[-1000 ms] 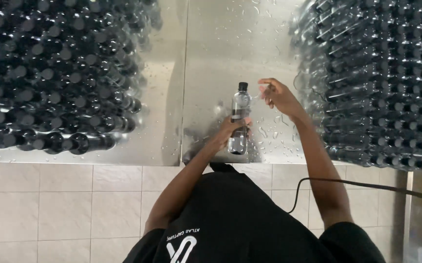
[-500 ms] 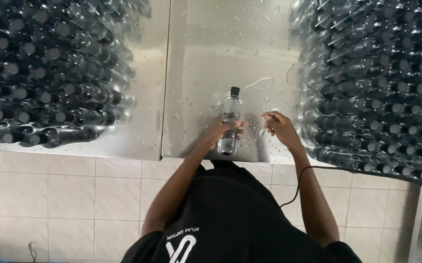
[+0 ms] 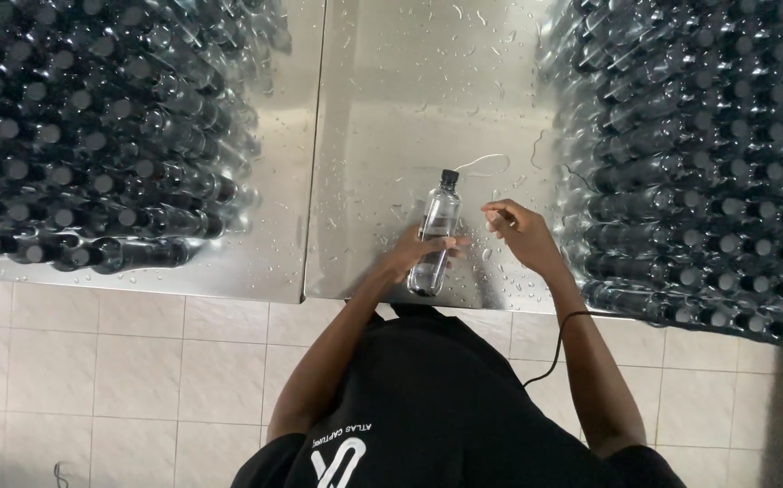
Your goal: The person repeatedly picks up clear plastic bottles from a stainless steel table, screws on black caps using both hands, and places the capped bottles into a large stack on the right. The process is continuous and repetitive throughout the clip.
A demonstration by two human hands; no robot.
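Bottle in hand at the near edge of the wet steel table

Left hand (image 3: 420, 251) is wrapped around the middle of a clear plastic bottle with a black cap (image 3: 436, 231), which stands upright on the shiny stainless steel table (image 3: 391, 99) close to its near edge, about midway between the two big stacks. Right hand (image 3: 520, 233) is just beside it on the right, not touching the bottle, fingers pinched together on something tiny that I honestly can't make out.

Packed rows of dark-capped clear bottles on the left side (image 3: 93, 136) and another mass along the right edge (image 3: 698, 154) leave only a middle strip free.

My take: the surface is covered in water drops, so a firm grip low on the body looks smart, keeping the bottle vertical and away from the edge. A thin black cable (image 3: 561, 339) hangs by the right forearm, worth keeping clear.
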